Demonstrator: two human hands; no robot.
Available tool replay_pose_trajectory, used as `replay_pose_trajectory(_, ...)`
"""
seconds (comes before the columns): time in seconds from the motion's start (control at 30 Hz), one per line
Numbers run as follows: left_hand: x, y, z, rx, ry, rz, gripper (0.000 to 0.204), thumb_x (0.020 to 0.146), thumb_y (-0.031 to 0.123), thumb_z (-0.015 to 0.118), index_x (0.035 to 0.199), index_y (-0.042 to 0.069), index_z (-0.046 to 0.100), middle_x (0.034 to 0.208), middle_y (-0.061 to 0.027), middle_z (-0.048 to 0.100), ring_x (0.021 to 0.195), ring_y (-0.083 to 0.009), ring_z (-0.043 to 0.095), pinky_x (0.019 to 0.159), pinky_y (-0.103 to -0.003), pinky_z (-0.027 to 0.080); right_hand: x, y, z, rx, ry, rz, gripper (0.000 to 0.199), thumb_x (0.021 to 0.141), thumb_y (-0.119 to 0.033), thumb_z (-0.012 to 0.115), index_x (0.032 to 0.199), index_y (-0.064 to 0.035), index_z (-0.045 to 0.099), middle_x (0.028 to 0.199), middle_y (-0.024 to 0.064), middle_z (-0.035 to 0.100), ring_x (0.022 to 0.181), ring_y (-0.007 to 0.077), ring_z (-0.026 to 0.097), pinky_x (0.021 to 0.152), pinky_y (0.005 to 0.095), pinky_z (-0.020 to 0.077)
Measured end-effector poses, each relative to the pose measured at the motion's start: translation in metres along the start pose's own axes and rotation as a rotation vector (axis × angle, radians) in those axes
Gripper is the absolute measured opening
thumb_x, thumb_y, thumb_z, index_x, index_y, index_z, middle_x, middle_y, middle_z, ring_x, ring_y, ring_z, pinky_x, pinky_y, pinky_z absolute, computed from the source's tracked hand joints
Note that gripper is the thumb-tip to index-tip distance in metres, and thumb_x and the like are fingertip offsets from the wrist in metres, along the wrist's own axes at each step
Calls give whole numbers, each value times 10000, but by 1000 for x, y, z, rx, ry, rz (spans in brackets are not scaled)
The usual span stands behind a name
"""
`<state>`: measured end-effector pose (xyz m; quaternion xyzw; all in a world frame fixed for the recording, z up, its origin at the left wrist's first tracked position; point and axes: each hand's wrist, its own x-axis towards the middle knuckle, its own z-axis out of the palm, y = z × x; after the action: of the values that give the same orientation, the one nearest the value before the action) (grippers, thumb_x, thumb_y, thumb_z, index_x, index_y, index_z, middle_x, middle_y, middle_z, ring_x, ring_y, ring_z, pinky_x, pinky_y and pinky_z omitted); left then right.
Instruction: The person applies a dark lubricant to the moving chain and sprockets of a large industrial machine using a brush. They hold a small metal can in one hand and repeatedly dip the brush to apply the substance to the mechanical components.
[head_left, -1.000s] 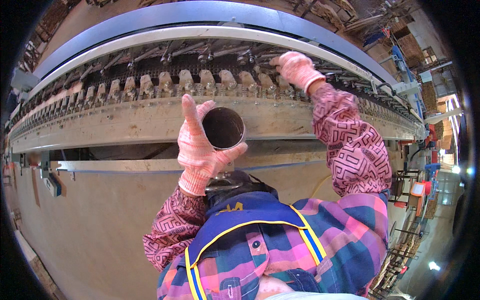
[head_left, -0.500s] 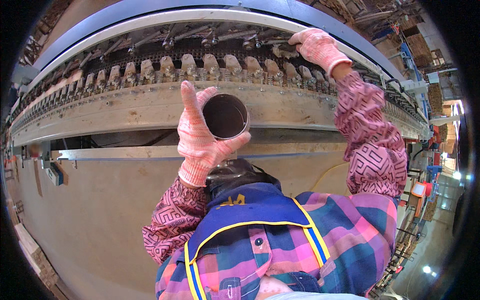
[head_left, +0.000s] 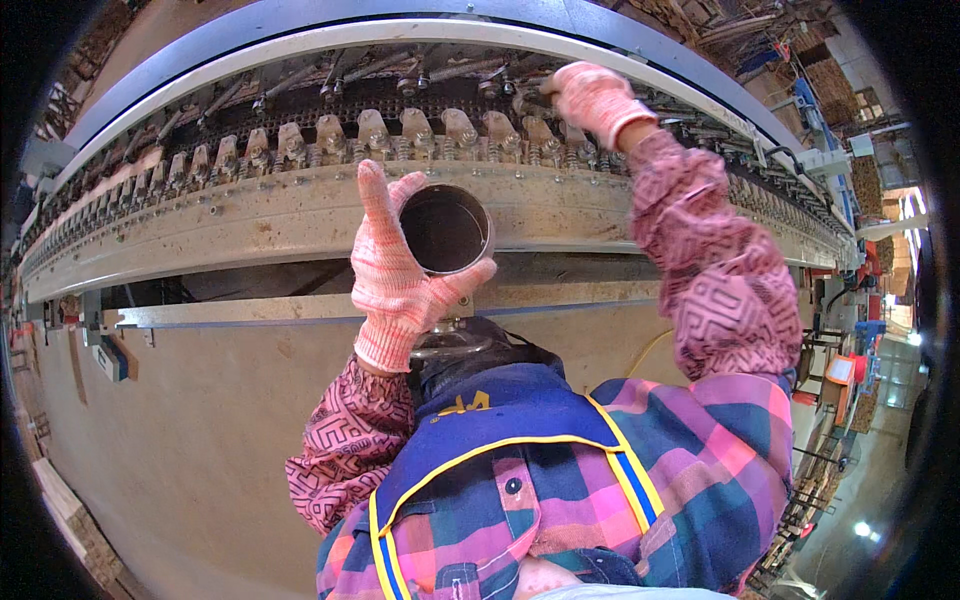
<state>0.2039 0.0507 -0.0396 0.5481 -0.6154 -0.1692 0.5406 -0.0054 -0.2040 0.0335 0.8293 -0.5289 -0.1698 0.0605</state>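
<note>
The left hand (head_left: pixel 400 270) is clamped around a dark round can (head_left: pixel 445 230) just below the machine's clip row (head_left: pixel 400 135), mouth upward, while the right hand (head_left: pixel 590 100), nearer, pinches a part there

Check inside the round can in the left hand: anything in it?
The can faces the camera open end first, held by the gloved left hand. Only a dark inner wall and shadowed bottom show; no contents are visible. The glove covers the can's left side and lower rim.
</note>
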Motion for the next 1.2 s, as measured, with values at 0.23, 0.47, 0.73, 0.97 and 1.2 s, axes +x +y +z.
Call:
replay_pose_trajectory(0.23,6,4,2,13,-12,13,1513,577,280,978,1638,133,-91,1321,-212,630,1120,-377,664,979,-453,536,0,16,17,-5,3,98,313,933,-277,642,1228,-252,743,1235,94,718,1164,316,666,1022,440,535)
replay_pose_trajectory(0.47,2,3,0,18,3,18,1525,565,315,983,1642,132,-80,1325,-215,629,1126,-382,662,996,-467,521,-8,35,-1,36,-14,133,368,924,-266,634,1284,-270,712,1240,129,708,1170,316,663,1028,427,531)
replay_pose_trajectory(0.73,1,-1,-4,8,-27,25,1543,576,302,993,1640,177,-118,1366,-241,592,1169,-370,650,1010,-454,528,-47,-5,-31,66,55,-15,333,975,-272,587,1283,-273,714,1121,120,745,1068,333,697,930,426,561)
replay_pose_trajectory(0.97,2,3,-5,46,-20,1,1513,555,330,974,1635,76,-54,1346,-225,621,1181,-400,627,1030,-479,487,6,-49,7,100,134,-101,323,940,-285,609,1237,-251,730,1137,123,737,1089,325,688,976,443,546)
replay_pose_trajectory(1.2,1,1,-4,-1,-14,54,1527,539,338,987,1636,79,-44,1349,-224,616,1188,-396,627,1030,-477,492,-14,-38,-52,68,92,-107,350,967,-327,635,1313,-301,683,1120,135,733,1048,347,690,910,463,555)
